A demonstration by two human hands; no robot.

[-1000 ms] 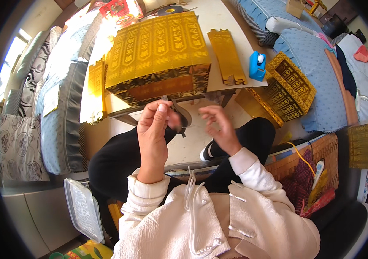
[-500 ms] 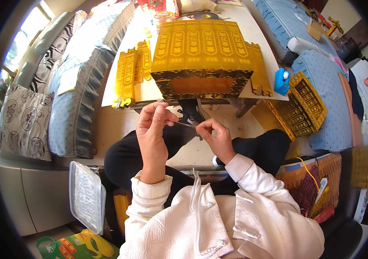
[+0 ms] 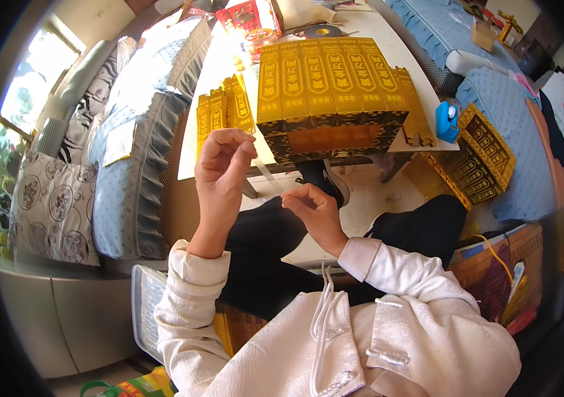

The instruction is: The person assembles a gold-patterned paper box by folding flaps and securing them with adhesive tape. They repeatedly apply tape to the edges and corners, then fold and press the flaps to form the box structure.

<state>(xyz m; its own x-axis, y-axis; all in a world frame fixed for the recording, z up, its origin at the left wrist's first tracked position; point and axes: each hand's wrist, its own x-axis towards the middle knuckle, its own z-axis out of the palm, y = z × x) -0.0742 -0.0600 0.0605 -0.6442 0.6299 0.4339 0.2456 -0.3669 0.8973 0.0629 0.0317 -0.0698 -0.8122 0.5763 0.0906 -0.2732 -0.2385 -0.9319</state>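
Observation:
My left hand (image 3: pixel 224 173) is raised left of the table's front edge, its thumb and fingertips pinched together. Lower and to the right, my right hand (image 3: pixel 315 213) is also pinched. A thin strip of clear tape (image 3: pixel 265 171) slants between the two, from the left fingertips toward the right ones. Just beyond my hands, a block of gold patterned boxes (image 3: pixel 335 83) stands on the table, its open front edge facing me. Flat gold card pieces (image 3: pixel 212 116) lie left of it, and another gold piece (image 3: pixel 416 116) lies on its right.
At the white table's (image 3: pixel 408 49) right corner sits a blue tape dispenser (image 3: pixel 447 122). Another gold box (image 3: pixel 484 159) stands beyond that corner. A dark tape roll (image 3: pixel 322 31) and a lidded jar (image 3: pixel 260 43) are at the back. Blue-covered sofas (image 3: pixel 130 178) flank the table.
My left hand has moved left and slightly up, away from the right hand. The tape strip now slants down to the right. The whole view has shifted a little.

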